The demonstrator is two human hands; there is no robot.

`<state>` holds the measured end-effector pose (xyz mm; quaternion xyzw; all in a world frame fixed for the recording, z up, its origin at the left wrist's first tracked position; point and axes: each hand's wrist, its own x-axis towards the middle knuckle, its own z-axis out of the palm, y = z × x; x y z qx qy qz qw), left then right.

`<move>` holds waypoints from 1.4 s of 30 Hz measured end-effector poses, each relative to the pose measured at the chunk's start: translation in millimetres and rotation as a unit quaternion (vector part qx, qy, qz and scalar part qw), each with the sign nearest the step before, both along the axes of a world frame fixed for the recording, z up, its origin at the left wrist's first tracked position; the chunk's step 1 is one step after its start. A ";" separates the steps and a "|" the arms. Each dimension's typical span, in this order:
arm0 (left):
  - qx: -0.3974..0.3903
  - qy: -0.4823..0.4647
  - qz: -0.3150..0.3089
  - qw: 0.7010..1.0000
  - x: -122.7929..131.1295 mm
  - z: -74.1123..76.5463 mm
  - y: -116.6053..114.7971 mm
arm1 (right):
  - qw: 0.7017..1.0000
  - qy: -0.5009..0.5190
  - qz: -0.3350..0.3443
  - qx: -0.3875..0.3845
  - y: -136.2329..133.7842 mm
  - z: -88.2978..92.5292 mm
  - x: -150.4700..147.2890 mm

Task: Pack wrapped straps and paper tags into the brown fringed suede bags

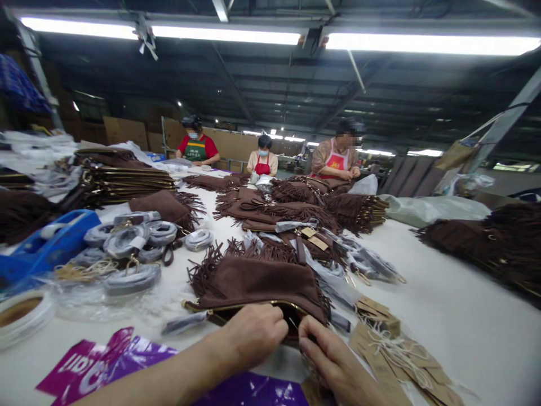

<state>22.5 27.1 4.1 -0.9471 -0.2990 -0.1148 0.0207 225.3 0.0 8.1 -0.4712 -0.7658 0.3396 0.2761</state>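
Observation:
A brown fringed bag (pixel 262 279) lies in front of me with its brass zipper side toward me and its mouth partly open. My left hand (pixel 257 330) is closed over the zippered edge, its fingertips curled out of sight. Just right of the opening, my right hand (pixel 327 352) pinches the bag's near edge, thumb against fingers. A thin whitish thing shows in the dark gap between the hands; I cannot make out what it is. A plastic-wrapped strip (pixel 188 322) sticks out at the bag's left end.
Brown paper tags (pixel 393 361) with white strings lie at the right. Wrapped coiled straps (pixel 127 239), a blue tape dispenser (pixel 51 245) and a tape roll (pixel 21 316) are on the left. Purple plastic (pixel 139 355) lies nearest me. Stacked bags (pixel 296 194) and several co-workers are beyond.

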 end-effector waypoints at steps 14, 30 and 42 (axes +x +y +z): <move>-0.166 -0.070 0.029 0.983 38.2 -6.0 57.8 | 0.979 -0.117 -0.133 0.101 13.5 -22.7 10.5; -0.272 -0.200 -0.029 0.941 34.7 -12.8 51.6 | 0.988 -0.109 -0.030 0.102 20.4 -32.5 26.8; -0.225 -0.062 0.180 0.955 46.1 -10.1 47.8 | 0.993 -0.086 0.000 0.077 17.1 -35.4 31.3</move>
